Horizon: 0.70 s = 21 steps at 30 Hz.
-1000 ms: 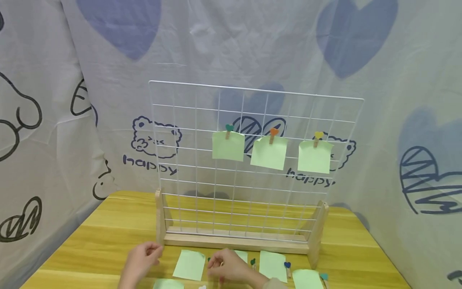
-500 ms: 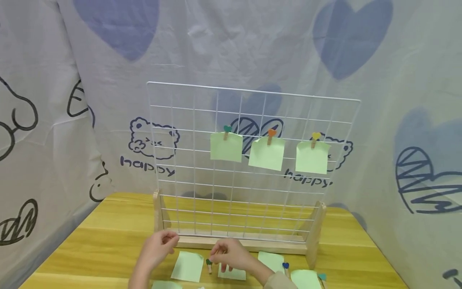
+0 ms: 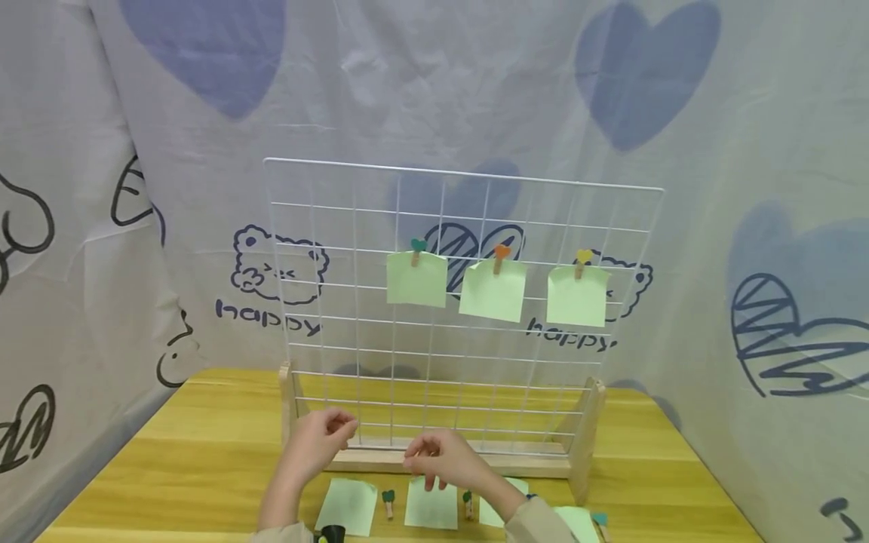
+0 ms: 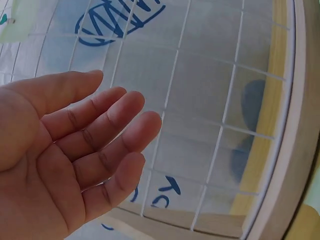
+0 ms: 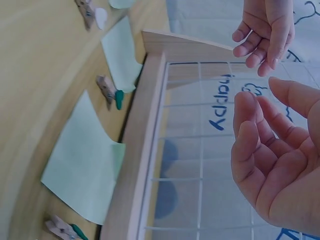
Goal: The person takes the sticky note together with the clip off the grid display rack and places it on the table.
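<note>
My left hand [image 3: 317, 443] hovers before the lower left of a white wire grid rack [image 3: 441, 173]. In the left wrist view its palm [image 4: 45, 170] holds nothing and the fingers are loosely bent. My right hand [image 3: 448, 458] is raised over a pale green sticky note [image 3: 432, 511], fingers relaxed and nothing between them in the right wrist view. Three green notes hang on the grid, pinned by small wooden clothespins with a green heart [image 3: 418, 246], an orange heart [image 3: 502, 252] and a yellow heart [image 3: 584, 257].
Along the rack's wooden base [image 3: 529, 466], more green notes [image 3: 348, 505] lie on the wood-grain table [image 3: 170, 452]. Between them are clothespins with green hearts [image 3: 388, 498]; a teal-heart clothespin [image 3: 600, 520] lies farther right. A printed cloth [image 3: 353, 90] hangs behind.
Both hands have risen from the table toward the grid, the left also shifting right. A note and a clothespin that the right hand covered now show. The head view has shifted slightly.
</note>
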{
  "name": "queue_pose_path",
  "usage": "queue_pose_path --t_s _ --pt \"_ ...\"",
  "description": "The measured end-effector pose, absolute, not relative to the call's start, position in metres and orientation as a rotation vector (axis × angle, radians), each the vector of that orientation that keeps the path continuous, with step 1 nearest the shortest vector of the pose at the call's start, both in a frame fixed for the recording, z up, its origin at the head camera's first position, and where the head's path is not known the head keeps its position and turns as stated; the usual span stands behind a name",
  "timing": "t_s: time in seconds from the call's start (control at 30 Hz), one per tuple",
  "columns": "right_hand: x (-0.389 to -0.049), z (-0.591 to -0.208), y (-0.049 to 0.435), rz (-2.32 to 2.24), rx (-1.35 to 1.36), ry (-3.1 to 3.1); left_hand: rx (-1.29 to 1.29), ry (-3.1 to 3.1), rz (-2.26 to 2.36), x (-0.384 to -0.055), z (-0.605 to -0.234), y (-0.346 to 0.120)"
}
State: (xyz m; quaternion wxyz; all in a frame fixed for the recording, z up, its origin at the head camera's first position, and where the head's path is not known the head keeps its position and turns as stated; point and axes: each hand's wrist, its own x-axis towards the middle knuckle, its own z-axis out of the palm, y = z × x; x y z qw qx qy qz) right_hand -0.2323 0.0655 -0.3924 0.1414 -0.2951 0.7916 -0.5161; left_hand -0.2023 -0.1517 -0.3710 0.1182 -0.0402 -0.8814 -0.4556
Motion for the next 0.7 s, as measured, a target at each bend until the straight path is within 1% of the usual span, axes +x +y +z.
queue_pose_path --t_s 0.23,0.4,0.7 --pt "-0.240 -0.381 0.074 -1.541 -0.825 2.271 -0.193 -2.558 -1.323 -0.208 -0.356 -0.141" --pt "-0.241 -0.369 0.079 -1.521 -0.889 2.309 -0.239 -2.525 -1.322 -0.212 -0.346 -0.137" --pt "-0.238 -0.342 0.082 -1.506 -0.924 2.370 -0.298 -2.486 -1.252 -0.216 -0.328 -0.130"
